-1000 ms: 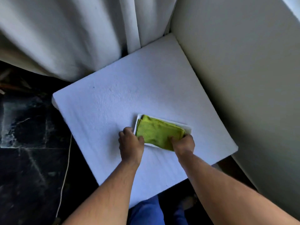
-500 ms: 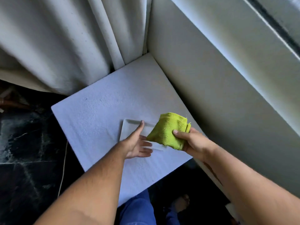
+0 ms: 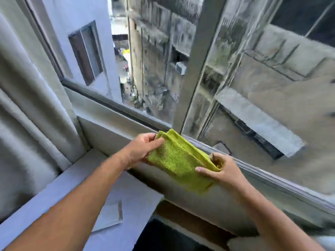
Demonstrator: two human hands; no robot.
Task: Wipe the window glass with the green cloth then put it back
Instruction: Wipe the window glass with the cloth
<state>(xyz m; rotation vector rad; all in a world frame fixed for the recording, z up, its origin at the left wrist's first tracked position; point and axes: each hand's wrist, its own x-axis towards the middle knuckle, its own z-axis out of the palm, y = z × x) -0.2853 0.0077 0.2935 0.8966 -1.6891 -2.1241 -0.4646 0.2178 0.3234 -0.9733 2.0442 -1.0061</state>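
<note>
The folded green cloth (image 3: 178,161) is held in the air in front of the window sill, just below the window glass (image 3: 253,98). My left hand (image 3: 143,148) pinches its upper left end. My right hand (image 3: 220,170) grips its lower right end. The cloth does not touch the glass. The white tray (image 3: 112,216) it came from lies on the white foam board (image 3: 139,198) below, partly hidden by my left forearm.
A grey window frame post (image 3: 199,64) splits the glass into two panes. A pale curtain (image 3: 27,115) hangs at the left. The grey sill and lower frame (image 3: 126,115) run diagonally under the glass. Buildings show outside. Dark floor (image 3: 172,238) lies below.
The cloth has been lifted off the tray and raised to sill height. My left hand left the tray and took hold of the cloth's other end. The view swung up to the window.
</note>
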